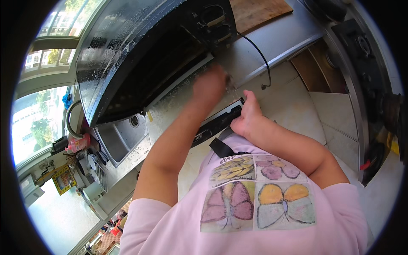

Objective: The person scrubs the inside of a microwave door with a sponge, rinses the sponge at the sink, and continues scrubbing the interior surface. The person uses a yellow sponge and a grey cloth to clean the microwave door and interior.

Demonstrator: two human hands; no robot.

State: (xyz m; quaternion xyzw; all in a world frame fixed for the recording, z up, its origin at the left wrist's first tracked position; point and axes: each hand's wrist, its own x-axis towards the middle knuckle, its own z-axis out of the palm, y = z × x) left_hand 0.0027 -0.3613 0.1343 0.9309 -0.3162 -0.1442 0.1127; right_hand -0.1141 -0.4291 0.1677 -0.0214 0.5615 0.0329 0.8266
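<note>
A black countertop oven [149, 73] stands before me with its door lowered towards my waist. Suds and drops of water cover its outer wall. My left hand [210, 81], blurred by motion, is closed in a fist over the door's inner side. A small dark scouring pad [229, 80] shows at its knuckles, mostly hidden. My right hand [250, 116] grips the near right corner of the oven door [220, 122], thumb pointing up. The door's black edge lies just in front of my shirt.
A power cord [266, 63] with a plug hangs over the counter's edge [277, 59]. Behind the oven lies a wooden board [261, 12]. At left are a steel sink [121, 140], a pink bottle [79, 143] and a dish rack [95, 169]. A gas stove [363, 47] stands at right.
</note>
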